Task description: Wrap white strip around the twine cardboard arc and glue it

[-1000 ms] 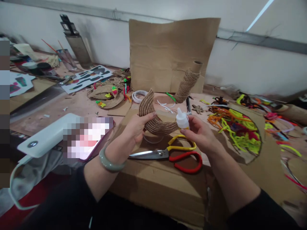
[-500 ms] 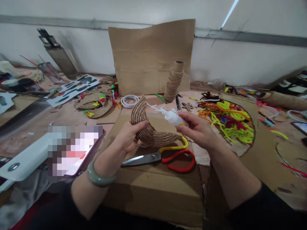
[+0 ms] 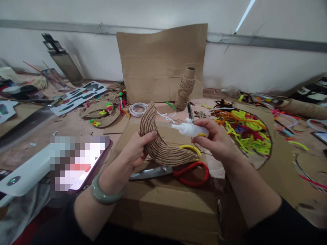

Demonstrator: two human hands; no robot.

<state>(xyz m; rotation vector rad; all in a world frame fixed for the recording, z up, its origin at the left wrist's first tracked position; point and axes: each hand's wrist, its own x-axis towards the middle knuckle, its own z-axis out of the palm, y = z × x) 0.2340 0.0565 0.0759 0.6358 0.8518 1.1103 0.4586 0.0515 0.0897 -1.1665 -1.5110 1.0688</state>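
My left hand [image 3: 139, 146] grips the left part of a crescent-shaped piece [image 3: 163, 149] covered in rows of brown twine, thumb on top. In my right hand [image 3: 213, 137] is a white glue bottle [image 3: 190, 130], tilted sideways with its nozzle pointing left, a little above and apart from the crescent's inner curve. Scissors [image 3: 191, 175] with one red and one yellow handle lie beneath the crescent, which hides part of them. They rest on a cardboard box [image 3: 163, 204]. Behind the bottle stands a tube wound with twine [image 3: 186, 88].
Tangled bright pipe cleaners [image 3: 247, 126] lie on cardboard at right. A twine hat [image 3: 99, 112] with coloured bits and a coil of white cord [image 3: 138, 109] sit at left. Nearer are a phone [image 3: 87, 163] and a pale device [image 3: 30, 170]. A cardboard sheet [image 3: 160, 61] leans at the back.
My right hand has moved the bottle slightly right and levelled it, so its nozzle is farther from the twine. The crescent has turned, its right tip lower and farther right.
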